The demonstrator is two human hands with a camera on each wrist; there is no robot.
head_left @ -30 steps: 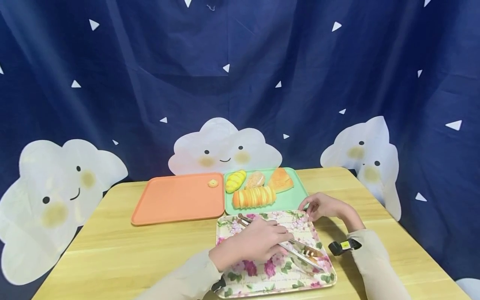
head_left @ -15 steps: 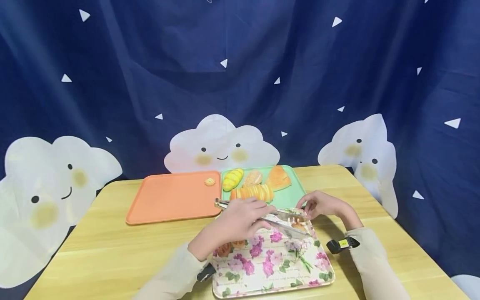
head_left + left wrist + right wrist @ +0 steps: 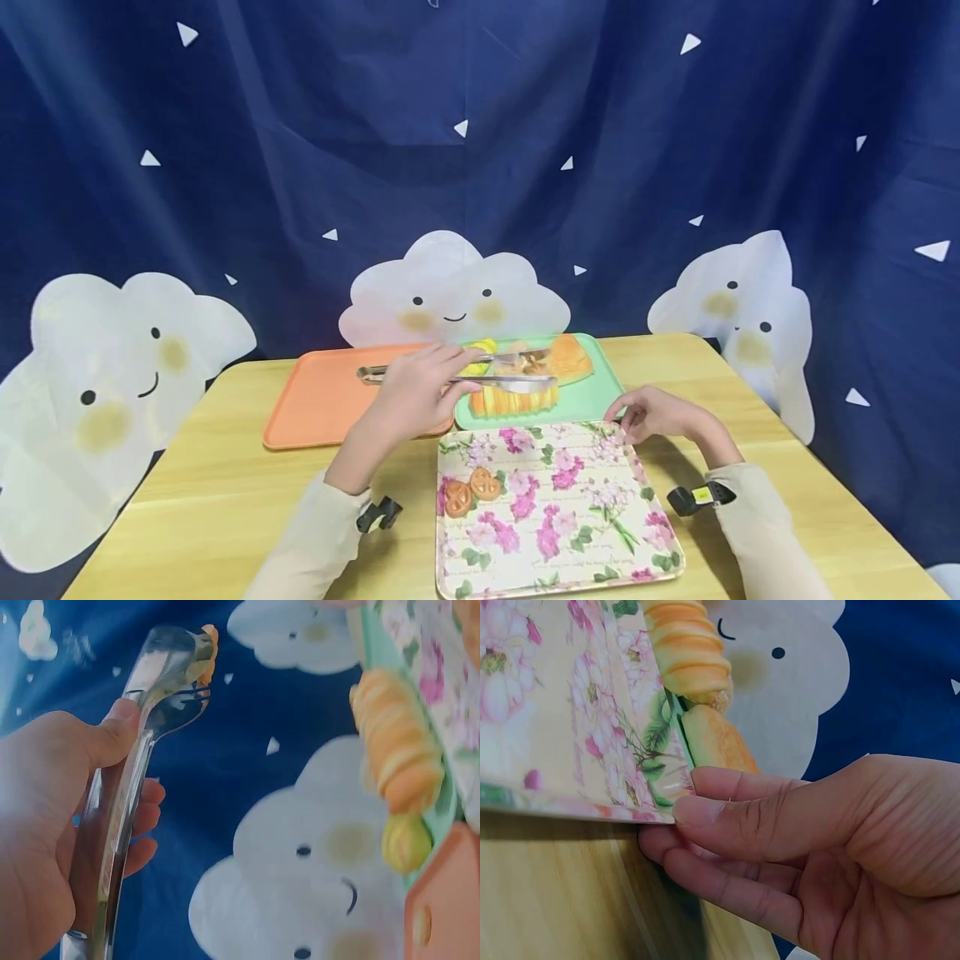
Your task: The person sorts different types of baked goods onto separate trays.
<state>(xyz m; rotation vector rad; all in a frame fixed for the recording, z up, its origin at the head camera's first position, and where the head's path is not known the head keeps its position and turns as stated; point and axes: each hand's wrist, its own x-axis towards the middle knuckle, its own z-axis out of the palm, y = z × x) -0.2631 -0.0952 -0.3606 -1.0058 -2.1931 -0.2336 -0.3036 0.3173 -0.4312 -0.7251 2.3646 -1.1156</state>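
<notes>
L hand (image 3: pixel 415 396) has its grip clenched round metal tongs (image 3: pixel 457 375), held level above the green tray (image 3: pixel 600 392) at the far side of the tabletop (image 3: pixel 202 500). Tong tips pinch a small orange-brown pastry bit (image 3: pixel 207 646) (wrist view shows it clearly, head view blurry), lifted off the tray, over the breads. On green tray: long striped roll (image 3: pixel 513 400), yellow bun (image 3: pixel 480 346), orange wedge bread (image 3: pixel 570 354). Orange tray (image 3: pixel 315 408) just beside it on the L, touching edge to edge. R hand (image 3: pixel 656 414) pinches the far R corner of the floral tray (image 3: pixel 570 542), thumb on top, fingers (image 3: pixel 727 889) under the rim. Floral tray sits nearest the person, w/ two small brown cookies (image 3: pixel 468 492) at its L side. Wrist cams strapped on both sleeves.
</notes>
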